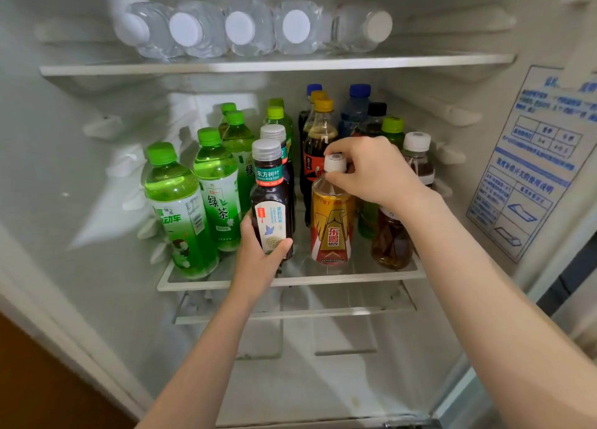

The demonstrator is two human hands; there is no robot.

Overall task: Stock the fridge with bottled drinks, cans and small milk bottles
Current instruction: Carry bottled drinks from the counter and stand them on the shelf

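- Left grip (260,259) wraps the lower body of the dark tea bottle (272,202), upright at the front of the middle shelf (323,280). Seated or not: cannot tell.
- Right grip (371,173) pinches the cap of the yellow bottle (332,225), which stands just right of it.
- Both long axes are vertical. The dark bottle's slot, between the green tea bottles (216,186) and the yellow bottle, is nearer the left grip.

Inside the white fridge (323,380), softly and evenly lit.
Well right of my right hand (371,170) a blue-printed sticker (533,157) covers the pale side wall (491,105). Just below my left hand (261,260) sits a lower rail (290,315); above both hands runs 1 white shelf edge (277,64). Left of my left hand the ribbed wall (64,176) shows moulded shelf supports (103,126), and far down-left lies a brown surface (48,380).
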